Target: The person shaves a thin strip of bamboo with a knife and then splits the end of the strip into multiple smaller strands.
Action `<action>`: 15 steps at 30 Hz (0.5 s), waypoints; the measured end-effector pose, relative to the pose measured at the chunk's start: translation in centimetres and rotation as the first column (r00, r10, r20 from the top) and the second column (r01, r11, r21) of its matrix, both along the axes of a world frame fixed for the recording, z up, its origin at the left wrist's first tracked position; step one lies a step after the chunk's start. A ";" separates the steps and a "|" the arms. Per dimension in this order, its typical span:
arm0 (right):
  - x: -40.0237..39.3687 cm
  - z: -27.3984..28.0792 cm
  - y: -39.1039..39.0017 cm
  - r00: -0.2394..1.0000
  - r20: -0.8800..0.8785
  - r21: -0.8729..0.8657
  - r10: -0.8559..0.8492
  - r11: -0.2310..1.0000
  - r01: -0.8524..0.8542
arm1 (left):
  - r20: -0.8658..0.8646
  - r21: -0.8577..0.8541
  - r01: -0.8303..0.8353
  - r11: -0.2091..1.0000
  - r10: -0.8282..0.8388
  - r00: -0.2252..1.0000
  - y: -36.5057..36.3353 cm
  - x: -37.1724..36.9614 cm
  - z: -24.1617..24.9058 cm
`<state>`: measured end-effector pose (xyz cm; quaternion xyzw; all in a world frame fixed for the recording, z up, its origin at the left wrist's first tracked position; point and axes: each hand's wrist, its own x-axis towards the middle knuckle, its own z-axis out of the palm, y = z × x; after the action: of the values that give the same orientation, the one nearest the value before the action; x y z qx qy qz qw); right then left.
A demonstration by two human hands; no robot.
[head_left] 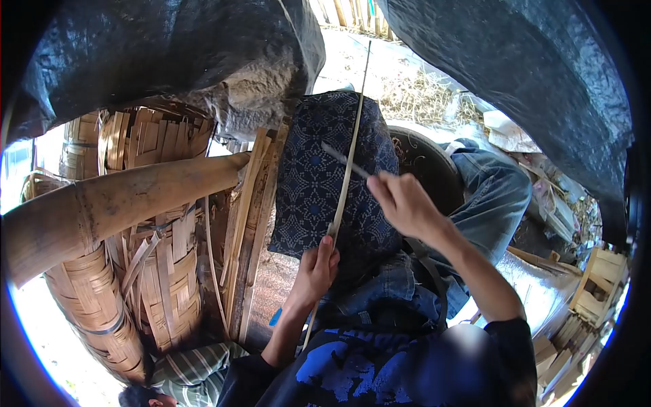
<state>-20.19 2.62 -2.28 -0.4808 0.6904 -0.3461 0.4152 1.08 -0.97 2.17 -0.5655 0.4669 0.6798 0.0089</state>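
Observation:
A long, thin bamboo strip [353,139] runs from above the patterned cloth down past my body. My left hand [316,271] is closed around its lower part, the thumb lying along it. In my right hand [407,207] is a knife [342,158], gripped in a fist, its blade pointing up and left across the strip. Most of the knife's handle is hidden by my fingers. Under the strip, the dark blue patterned cloth [312,180] covers my lap.
A thick bamboo pole [156,190] crosses the left side, in front of woven bamboo baskets [95,305]. Bamboo slats [254,224] stand beside the cloth. Dark tarps [515,74] hang overhead. A round dark container [427,163] holds shavings. At lower left is another person's striped shirt [196,370].

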 end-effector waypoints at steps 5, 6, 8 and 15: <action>2.5 0.4 2.6 0.981 -0.190 -0.011 0.024 1.000 -0.026 | -0.067 0.024 0.021 0.999 -0.020 0.998 -0.5 -0.6 -1.3; 2.6 0.1 3.0 0.980 -0.199 0.000 0.029 1.000 -0.030 | -0.052 -0.001 0.035 0.999 -0.035 0.998 -0.5 -0.7 -1.5; 3.1 -0.5 3.3 0.978 -0.206 0.021 0.033 0.999 -0.029 | -0.036 -0.016 0.053 0.998 -0.053 0.998 -0.3 -0.5 -2.1; 3.7 -1.2 2.9 0.938 -0.347 0.016 0.013 1.000 -0.008 | -0.098 -0.050 0.029 0.998 -0.034 0.995 0.1 0.1 -2.9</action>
<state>-16.48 5.52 -3.43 -0.5351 0.7527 -0.2488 0.2920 1.14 -0.91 -0.68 -0.5241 0.4919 0.6951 -0.0171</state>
